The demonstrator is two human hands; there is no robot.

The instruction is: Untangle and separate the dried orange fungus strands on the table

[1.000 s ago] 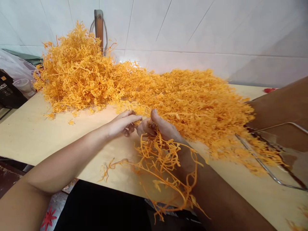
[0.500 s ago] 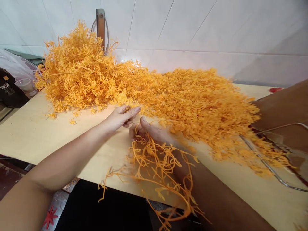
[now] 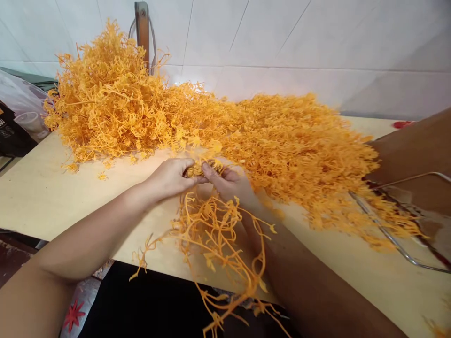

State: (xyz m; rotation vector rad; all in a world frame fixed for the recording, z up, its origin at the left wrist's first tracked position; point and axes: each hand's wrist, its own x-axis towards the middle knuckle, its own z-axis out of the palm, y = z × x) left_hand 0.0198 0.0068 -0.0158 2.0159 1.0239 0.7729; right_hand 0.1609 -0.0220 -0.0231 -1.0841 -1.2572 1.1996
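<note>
A big heap of thin orange plastic sprigs [image 3: 275, 141] covers the back and middle of a pale wooden table [image 3: 42, 192]. My left hand [image 3: 169, 177] pinches a small orange sprig [image 3: 195, 167] at the heap's near edge. My right hand [image 3: 229, 184] meets it fingertip to fingertip and grips a loose bunch of orange sprigs [image 3: 214, 234] that hangs down over my wrist and past the table's front edge.
A taller mound of sprigs [image 3: 105, 103] rises at the back left before a wooden post [image 3: 143, 23] and a white tiled wall. A plastic bag and dark box [image 3: 17, 122] sit far left. A wire frame [image 3: 394, 225] lies at the right beside another person's arm [image 3: 416, 150].
Both hands moved forward to the heap's edge and closed together on a sprig. The bunch under my right hand shifted left and hangs lower.
</note>
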